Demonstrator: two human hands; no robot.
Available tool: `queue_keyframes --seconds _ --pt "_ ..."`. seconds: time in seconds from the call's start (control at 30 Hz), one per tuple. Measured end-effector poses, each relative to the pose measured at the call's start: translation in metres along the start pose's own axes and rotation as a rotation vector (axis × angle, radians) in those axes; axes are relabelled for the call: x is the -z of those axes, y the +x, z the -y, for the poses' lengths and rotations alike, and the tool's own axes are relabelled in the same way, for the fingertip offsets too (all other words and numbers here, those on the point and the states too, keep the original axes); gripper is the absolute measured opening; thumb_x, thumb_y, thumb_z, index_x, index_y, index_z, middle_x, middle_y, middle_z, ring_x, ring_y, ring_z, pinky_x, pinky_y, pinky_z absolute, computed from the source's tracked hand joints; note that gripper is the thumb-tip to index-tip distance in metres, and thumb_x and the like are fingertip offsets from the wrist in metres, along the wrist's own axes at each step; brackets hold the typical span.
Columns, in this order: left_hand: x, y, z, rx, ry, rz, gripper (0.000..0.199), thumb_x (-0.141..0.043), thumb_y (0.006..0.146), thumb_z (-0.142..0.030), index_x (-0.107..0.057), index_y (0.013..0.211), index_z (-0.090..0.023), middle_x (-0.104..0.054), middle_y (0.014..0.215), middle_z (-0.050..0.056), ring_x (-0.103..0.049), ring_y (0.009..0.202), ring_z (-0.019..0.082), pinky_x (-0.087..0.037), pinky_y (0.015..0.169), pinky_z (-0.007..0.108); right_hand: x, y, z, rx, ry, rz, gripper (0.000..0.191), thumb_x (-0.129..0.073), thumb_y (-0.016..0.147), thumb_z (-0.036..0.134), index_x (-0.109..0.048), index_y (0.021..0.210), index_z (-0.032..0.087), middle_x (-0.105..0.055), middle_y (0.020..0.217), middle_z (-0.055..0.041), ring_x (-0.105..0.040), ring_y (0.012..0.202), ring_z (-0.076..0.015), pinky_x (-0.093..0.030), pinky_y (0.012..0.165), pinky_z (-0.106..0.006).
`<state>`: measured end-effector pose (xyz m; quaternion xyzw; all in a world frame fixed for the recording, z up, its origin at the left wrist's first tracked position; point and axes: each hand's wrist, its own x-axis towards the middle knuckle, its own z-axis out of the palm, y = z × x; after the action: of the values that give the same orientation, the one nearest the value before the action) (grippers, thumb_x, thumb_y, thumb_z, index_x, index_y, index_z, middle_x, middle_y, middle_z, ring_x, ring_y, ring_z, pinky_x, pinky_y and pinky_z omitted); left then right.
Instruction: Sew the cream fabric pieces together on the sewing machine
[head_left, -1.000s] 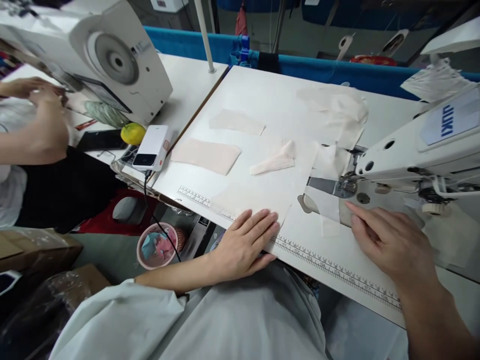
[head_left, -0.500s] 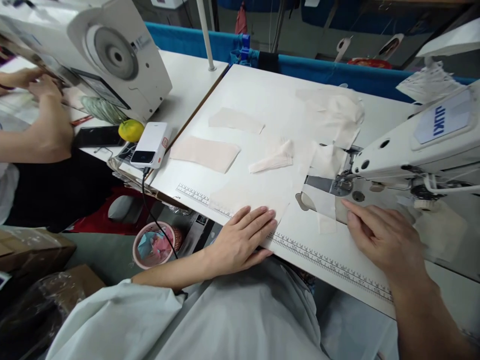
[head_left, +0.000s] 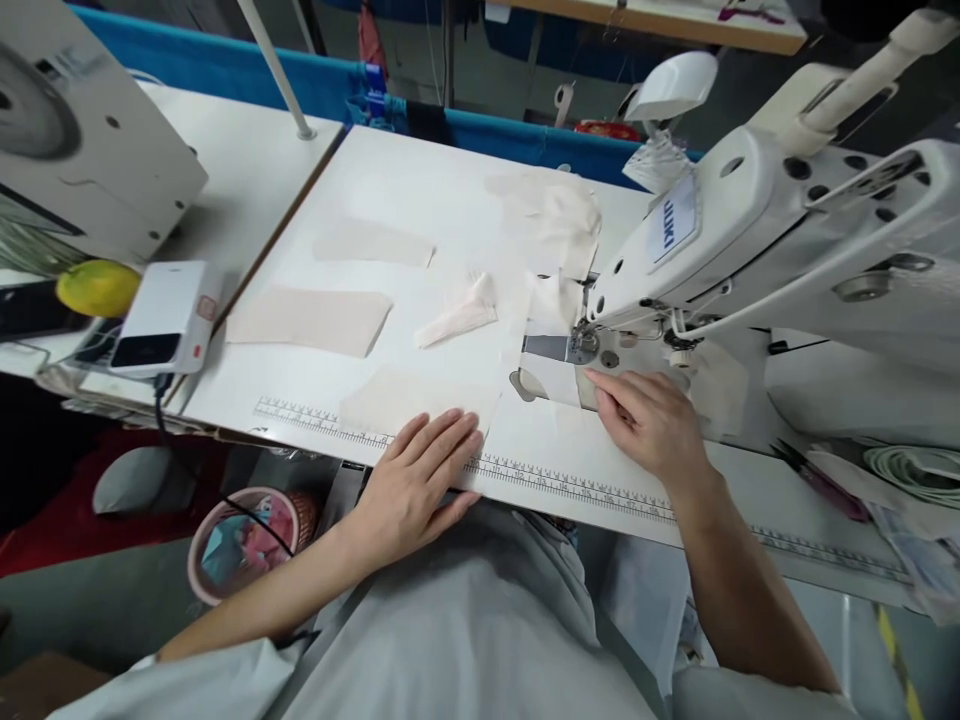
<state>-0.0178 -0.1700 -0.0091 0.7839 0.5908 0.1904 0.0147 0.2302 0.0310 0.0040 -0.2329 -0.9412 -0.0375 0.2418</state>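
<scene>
My left hand [head_left: 424, 480] lies flat, its fingers stretched out, on a pale cream fabric piece [head_left: 382, 398] at the table's front edge. My right hand [head_left: 652, 420] is beside the needle area of a white sewing machine [head_left: 705, 230]. Its index finger points forward to the machine bed, with the thumb apart below it and nothing visibly gripped. Just left of that fingertip a thin pale strip of fabric [head_left: 553, 380] lies across the bed. More cream fabric [head_left: 555, 298] is bunched behind the presser foot [head_left: 583, 342].
Flat fabric pieces [head_left: 307, 318] and a folded one [head_left: 461, 312] lie on the white table. A larger crumpled cloth [head_left: 559, 215] rests at the back. Dark-bladed snips [head_left: 821, 480] lie at right; a white power bank [head_left: 165, 315] and yellow fruit [head_left: 101, 288] at left.
The view has swung right, so the co-worker's arms have left it and more of the sewing machine shows. Both my hands stay at about the same places on the table.
</scene>
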Motion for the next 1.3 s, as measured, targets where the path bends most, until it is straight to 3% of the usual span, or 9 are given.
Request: queue_keyframes --seconds 0.27,0.37,0.43,0.53,0.67,0.97,1.17,1.3 --pt "0.003 -0.006 0.002 0.034 -0.055 -0.145 0.048 -0.057 0.094 -0.028 -0.046 0.139 -0.014 -0.059 0.139 0.014 -0.049 0.135 0.027 -0.037 0.115 0.048 0.000 -0.001 0.001 0.002 0.055 -0.006 0.027 -0.050 0.095 0.018 -0.066 0.117 0.022 -0.069 0.073 -0.0014 -0.062 0.069 -0.0168 -0.044 0.069 -0.032" --pt "0.005 -0.010 0.001 0.055 -0.043 -0.157 0.043 -0.057 0.094 -0.027 -0.052 0.135 -0.016 -0.062 0.135 0.011 -0.053 0.131 0.027 -0.038 0.114 0.047 0.005 0.006 0.018 0.078 0.152 0.050 0.033 -0.052 0.094 0.017 -0.061 0.125 0.023 -0.074 0.097 -0.0049 -0.065 0.087 -0.0195 -0.046 0.078 -0.035" --pt "0.006 -0.012 -0.001 0.059 -0.030 -0.136 0.041 -0.056 0.095 -0.028 -0.053 0.135 -0.017 -0.060 0.139 0.010 -0.051 0.133 0.026 -0.033 0.117 0.047 0.007 0.012 0.033 0.192 0.208 0.162 0.044 -0.050 0.094 0.015 -0.053 0.137 0.022 -0.070 0.121 -0.0063 -0.063 0.099 -0.0213 -0.045 0.086 -0.038" --pt "0.004 -0.014 -0.002 0.065 0.007 -0.094 0.044 -0.054 0.097 -0.031 -0.052 0.139 -0.019 -0.053 0.147 0.009 -0.045 0.139 0.028 -0.026 0.120 0.048 0.004 0.021 0.052 0.305 0.232 0.259 0.056 -0.047 0.093 0.009 -0.041 0.147 0.020 -0.063 0.136 -0.0059 -0.057 0.116 -0.0234 -0.040 0.096 -0.042" --pt "0.001 -0.016 -0.003 0.075 0.054 -0.057 0.044 -0.052 0.098 -0.035 -0.052 0.140 -0.022 -0.048 0.151 0.007 -0.041 0.142 0.029 -0.020 0.123 0.049 -0.008 0.028 0.062 0.322 0.184 0.255 0.059 -0.045 0.091 0.004 -0.039 0.148 0.016 -0.065 0.133 -0.0061 -0.050 0.129 -0.0257 -0.035 0.105 -0.046" --pt "0.000 -0.017 -0.002 0.081 0.102 -0.077 0.041 -0.056 0.096 -0.035 -0.056 0.136 -0.024 -0.053 0.147 0.005 -0.045 0.139 0.029 -0.022 0.122 0.050 -0.015 0.028 0.066 0.248 0.125 0.197 0.062 -0.047 0.089 0.002 -0.038 0.149 0.015 -0.070 0.122 -0.0076 -0.056 0.123 -0.0252 -0.032 0.109 -0.049" --pt "-0.001 -0.018 -0.004 0.103 0.035 -0.086 0.043 -0.056 0.096 -0.033 -0.054 0.137 -0.024 -0.052 0.148 0.007 -0.043 0.140 0.027 -0.021 0.123 0.048 -0.017 0.024 0.060 0.214 0.217 0.100 0.055 -0.046 0.089 0.004 -0.048 0.143 0.019 -0.065 0.132 -0.0066 -0.056 0.121 -0.0243 -0.041 0.102 -0.046" --pt "0.000 -0.018 -0.003 0.096 -0.035 -0.128 0.047 -0.056 0.095 -0.028 -0.049 0.141 -0.020 -0.057 0.143 0.008 -0.046 0.139 0.026 -0.020 0.123 0.048 -0.017 0.021 0.056 0.172 0.225 0.035 0.054 -0.047 0.088 0.005 -0.051 0.139 0.022 -0.069 0.125 -0.0057 -0.059 0.114 -0.0246 -0.045 0.097 -0.046"
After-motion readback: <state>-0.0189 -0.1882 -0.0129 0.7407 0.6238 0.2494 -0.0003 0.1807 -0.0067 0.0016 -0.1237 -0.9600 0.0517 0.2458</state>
